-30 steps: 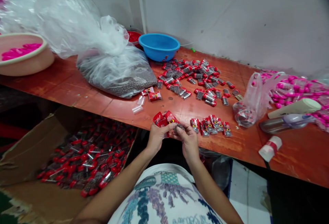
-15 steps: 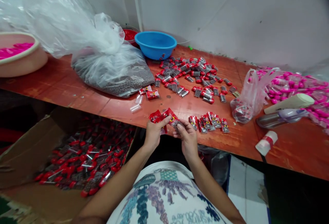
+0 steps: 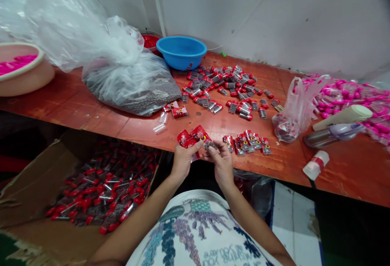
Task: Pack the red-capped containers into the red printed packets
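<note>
My left hand (image 3: 182, 162) is closed around several red printed cards (image 3: 185, 138), fanned out above its thumb. One more red card (image 3: 199, 132) spans both hands in front of my shirt, with a small clear pack of dark contents (image 3: 210, 145) at its lower end. My right hand (image 3: 223, 161) pinches that pack between thumb and fingers. Just right of my right hand, several carded packs (image 3: 245, 142) lie in an overlapping row on the red-brown table (image 3: 140, 134). Beyond my hands is a heap of small clear containers with red caps (image 3: 228, 81).
A bulging clear bag of dark beads (image 3: 131, 83) and a blue basin (image 3: 182, 52) stand behind. Left is a cream tub (image 3: 27, 77); below it, a cardboard box (image 3: 27, 176) of red-capped containers. At right are a tied bag (image 3: 286, 127), a bottle (image 3: 323, 136) and pink items (image 3: 350, 95).
Both hands keep their hold near the same place. The red cards now show flatter and more fanned out above my left thumb. The camera view has shifted slightly.
</note>
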Tool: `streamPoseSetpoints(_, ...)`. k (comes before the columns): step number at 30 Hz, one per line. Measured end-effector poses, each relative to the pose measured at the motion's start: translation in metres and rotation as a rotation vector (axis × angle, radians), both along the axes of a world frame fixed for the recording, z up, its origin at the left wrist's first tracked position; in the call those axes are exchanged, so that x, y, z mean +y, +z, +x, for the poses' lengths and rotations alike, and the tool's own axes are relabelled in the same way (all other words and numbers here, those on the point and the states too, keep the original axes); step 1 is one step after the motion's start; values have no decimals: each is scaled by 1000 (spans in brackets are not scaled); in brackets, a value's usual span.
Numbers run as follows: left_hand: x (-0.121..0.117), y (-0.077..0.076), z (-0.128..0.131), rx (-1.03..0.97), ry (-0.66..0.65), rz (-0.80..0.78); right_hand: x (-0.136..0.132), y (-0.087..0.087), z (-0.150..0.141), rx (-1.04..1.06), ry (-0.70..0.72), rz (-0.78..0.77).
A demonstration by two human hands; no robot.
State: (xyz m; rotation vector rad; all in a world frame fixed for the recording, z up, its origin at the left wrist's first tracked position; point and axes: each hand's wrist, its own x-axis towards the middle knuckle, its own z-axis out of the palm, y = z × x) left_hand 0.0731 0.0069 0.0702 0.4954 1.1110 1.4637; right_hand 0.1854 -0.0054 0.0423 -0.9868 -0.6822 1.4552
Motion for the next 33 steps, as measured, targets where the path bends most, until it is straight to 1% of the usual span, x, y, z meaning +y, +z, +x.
streamPoseSetpoints(3,-4,1,3,-24,-54,13,-2,0,-3,-49,-32,40)
streamPoseSetpoints(7,-6,0,5,6,-61,5,-5,-3,-6,-180,-76,87)
streamPoseSetpoints(10,-8,-4,5,3,-81,-6,-6,-4,-7,-176,-81,76)
streamPoseSetpoints(15,-7,-6,1,1,-113,-97,-1,-2,-2,-26,-17,13)
streamPoseSetpoints(18,-5,-3,-4,1,-94,-104,2,-1,4,8,82,0)
streamPoseSetpoints(21,-3,-1,-6,-25,-68,-92,3,-1,9,16,160,16)
streamPoseSetpoints(24,-3,-2,-3,-48,-129,-99,4,-3,13,-4,189,41)
streamPoseSetpoints(27,-2,-5,-2,-35,-159,-116,7,-8,18,-113,227,60)
streamPoseSetpoints(29,-1,-7,-2,-17,-166,-115,9,-12,20,-171,198,74)
streamPoseSetpoints(33,2,-13,1,-12,-254,-112,10,-20,24,-178,114,52)
